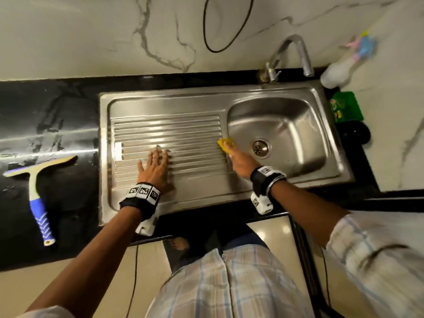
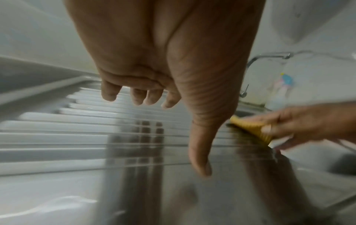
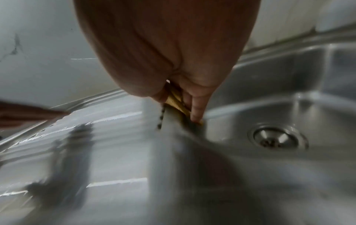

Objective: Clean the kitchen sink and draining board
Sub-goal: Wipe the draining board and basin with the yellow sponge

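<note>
A steel sink unit has a ribbed draining board on the left and a basin with a round drain on the right. My left hand lies flat, fingers spread, on the draining board. My right hand grips a yellow sponge and presses it on the ridge between board and basin. The left wrist view shows the sponge pinched by the right hand's fingers. In the right wrist view the sponge peeks out between thumb and fingers, beside the drain.
A blue-handled squeegee lies on the black counter left of the sink. The tap rises behind the basin. A spray bottle and a green pack sit at the right. Marble wall behind.
</note>
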Available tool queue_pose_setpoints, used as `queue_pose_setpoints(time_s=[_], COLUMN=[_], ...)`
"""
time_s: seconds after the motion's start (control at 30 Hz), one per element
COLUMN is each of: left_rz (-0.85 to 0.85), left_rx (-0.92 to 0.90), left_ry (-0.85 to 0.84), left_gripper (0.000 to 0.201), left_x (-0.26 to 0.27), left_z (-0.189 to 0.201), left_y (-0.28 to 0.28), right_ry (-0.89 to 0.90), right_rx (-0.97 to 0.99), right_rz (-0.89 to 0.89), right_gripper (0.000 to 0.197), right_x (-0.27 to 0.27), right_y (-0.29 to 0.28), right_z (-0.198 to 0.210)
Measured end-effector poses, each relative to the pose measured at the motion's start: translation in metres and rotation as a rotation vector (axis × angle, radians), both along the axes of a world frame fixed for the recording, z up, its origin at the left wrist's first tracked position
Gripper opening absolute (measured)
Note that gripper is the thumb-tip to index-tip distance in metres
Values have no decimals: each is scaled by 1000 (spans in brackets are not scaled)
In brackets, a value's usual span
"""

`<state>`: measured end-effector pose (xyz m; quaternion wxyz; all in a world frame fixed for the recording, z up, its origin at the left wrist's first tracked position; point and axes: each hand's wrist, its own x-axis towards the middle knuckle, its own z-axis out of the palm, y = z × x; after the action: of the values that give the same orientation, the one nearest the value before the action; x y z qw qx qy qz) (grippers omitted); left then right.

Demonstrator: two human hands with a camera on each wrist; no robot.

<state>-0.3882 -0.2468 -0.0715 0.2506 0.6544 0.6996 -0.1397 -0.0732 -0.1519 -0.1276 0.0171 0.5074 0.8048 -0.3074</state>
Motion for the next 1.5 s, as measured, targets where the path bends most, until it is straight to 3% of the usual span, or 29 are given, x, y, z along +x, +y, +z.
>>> queue_pose_setpoints(time_s=[0.1, 0.2, 0.27, 0.4, 0.5, 0.6, 0.73, 0.93, 1.07, 1.17, 1.23, 1.4, 1.5], left_rz=[-60, -150, -178, -150, -102, -96, -70, -80, -46, -68, -72, -86, -113], left_rx=[47, 72, 48, 37, 71, 87, 134, 115, 86, 103, 106, 118, 138], left_ry=[-106, -119, -99, -67, -67, -28, 9, -18, -110, -123, -121, -109, -93], left_gripper=[120, 118, 121, 125, 126, 122, 104, 102, 94, 89, 92, 96, 94], left_x=[53, 103, 132, 172, 181, 185, 195, 211, 222, 226, 226, 224, 221], left_z=[1, -4, -11, -21, -21, -22, -21, -20, -17, -19, -20, -25, -28], left_y=[16, 24, 26, 28, 30, 32, 29, 12, 3, 2, 5, 21, 29], right_ry=[-39, 82, 8, -199, -70, 149, 46, -84, -176, -234, -174, -361, -390], right_rx=[-53, 6, -55, -50, -13, -24, 16, 149, 168, 145, 264, 154, 138], right_rz=[-12, 271, 382, 169, 163, 327, 446, 200, -176, -454, -479, -462, -539], right_gripper=[78, 80, 78, 65, 59, 66, 75, 70, 69, 65, 68, 76, 66], right_x=[17, 71, 120, 183, 158, 114, 125, 276, 358, 355, 332, 312, 320], right_y=[-45, -72, -68, -44, -48, -76, -98, -95, -70, -64, -75, -113, -92], right_z=[-1, 20, 32, 51, 50, 30, 27, 23, 36, 53, 57, 25, 18])
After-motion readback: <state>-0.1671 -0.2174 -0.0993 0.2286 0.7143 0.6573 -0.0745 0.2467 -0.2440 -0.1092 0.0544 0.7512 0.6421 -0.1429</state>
